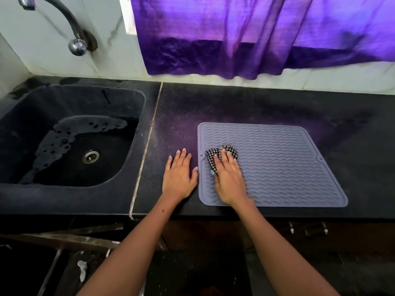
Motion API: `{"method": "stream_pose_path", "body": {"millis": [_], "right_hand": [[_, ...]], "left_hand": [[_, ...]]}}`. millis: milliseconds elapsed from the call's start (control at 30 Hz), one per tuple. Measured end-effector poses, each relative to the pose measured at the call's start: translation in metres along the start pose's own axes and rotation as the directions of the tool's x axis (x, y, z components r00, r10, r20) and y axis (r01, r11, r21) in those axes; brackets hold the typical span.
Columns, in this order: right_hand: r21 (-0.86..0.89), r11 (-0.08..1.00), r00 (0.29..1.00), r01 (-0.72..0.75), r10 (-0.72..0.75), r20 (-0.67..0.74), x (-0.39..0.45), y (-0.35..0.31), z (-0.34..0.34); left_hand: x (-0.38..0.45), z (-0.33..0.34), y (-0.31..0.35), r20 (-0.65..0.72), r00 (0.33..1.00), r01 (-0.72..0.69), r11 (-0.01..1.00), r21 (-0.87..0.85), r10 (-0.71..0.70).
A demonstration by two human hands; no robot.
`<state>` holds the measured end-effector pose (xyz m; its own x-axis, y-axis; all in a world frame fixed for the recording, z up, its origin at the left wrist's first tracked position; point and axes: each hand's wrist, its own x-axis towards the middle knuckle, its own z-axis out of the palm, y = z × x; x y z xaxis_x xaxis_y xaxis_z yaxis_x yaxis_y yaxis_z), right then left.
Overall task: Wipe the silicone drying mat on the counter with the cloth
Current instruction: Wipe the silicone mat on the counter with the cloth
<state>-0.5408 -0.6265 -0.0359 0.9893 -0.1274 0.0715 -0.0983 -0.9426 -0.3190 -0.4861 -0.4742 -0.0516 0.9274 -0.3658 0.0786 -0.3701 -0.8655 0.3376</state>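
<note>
A grey silicone drying mat (282,165) with wavy ridges lies flat on the black counter (245,105). A bunched black-and-white checked cloth (222,151) rests on the mat's left part. My right hand (228,178) presses down on the cloth, fingers spread over it, the cloth sticking out beyond the fingertips. My left hand (178,175) lies flat and empty on the counter just left of the mat, its thumb touching the mat's left edge.
A dark sink (70,144) with wet patches and a drain sits to the left, a metal tap (70,24) above it. A purple curtain (256,35) hangs over the back wall. The counter's front edge runs just below the mat.
</note>
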Motion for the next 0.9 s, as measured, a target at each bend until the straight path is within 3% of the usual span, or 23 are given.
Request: {"method": "stream_pose_path", "body": {"millis": [167,233,267,300,333,367,400,433,500,600,667,900], "right_hand": [[0.004,0.999,0.996,0.035,-0.035,0.078,0.008,0.005,-0.002],[0.239,0.970,0.994,-0.039,0.013,0.110,0.013,0.005,-0.011],[0.478,0.866,0.988,-0.143,0.098,0.118,0.016,0.004,-0.018],[0.731,0.636,0.966,-0.250,0.219,0.139,0.020,0.002,-0.027],[0.894,0.339,0.921,-0.293,0.351,0.170,0.026,0.002,-0.035],[0.949,0.159,0.871,-0.273,0.460,0.173,0.033,0.005,-0.042],[0.949,0.180,0.843,-0.260,0.522,0.132,0.037,0.005,-0.048],[0.904,0.332,0.846,-0.269,0.530,0.058,0.040,0.005,-0.051],[0.691,0.686,0.922,-0.229,0.381,-0.072,0.039,0.001,-0.049],[0.234,0.966,0.993,-0.114,0.120,-0.011,0.030,0.001,-0.019],[0.031,0.996,0.997,-0.079,0.078,0.018,0.028,0.004,-0.005],[0.039,0.995,0.990,-0.090,0.085,0.115,0.038,0.009,-0.005]], "left_hand": [[0.001,0.002,0.002,-0.031,1.000,-0.001,1.000,0.032,0.002],[0.001,0.002,0.002,-0.033,0.999,0.000,0.999,0.044,0.002],[0.002,0.002,0.002,-0.030,1.000,0.000,0.999,0.043,0.002],[0.002,0.001,0.002,-0.021,1.000,-0.002,0.999,0.041,0.003],[0.002,-0.001,0.002,-0.010,1.000,-0.007,0.999,0.042,0.008],[0.002,-0.001,0.002,0.004,1.000,-0.011,0.999,0.050,0.011],[0.003,-0.003,0.002,0.018,1.000,-0.016,0.997,0.070,0.015],[0.003,-0.005,0.002,0.030,0.999,-0.020,0.995,0.093,0.017],[0.008,-0.008,0.004,0.035,0.999,-0.026,0.991,0.131,0.021],[0.018,-0.011,0.005,0.022,1.000,-0.009,0.991,0.135,0.006],[0.026,-0.008,0.002,0.039,0.999,-0.016,0.992,0.126,0.011],[0.042,0.003,-0.006,0.129,0.991,-0.042,0.987,0.156,0.022]]}}
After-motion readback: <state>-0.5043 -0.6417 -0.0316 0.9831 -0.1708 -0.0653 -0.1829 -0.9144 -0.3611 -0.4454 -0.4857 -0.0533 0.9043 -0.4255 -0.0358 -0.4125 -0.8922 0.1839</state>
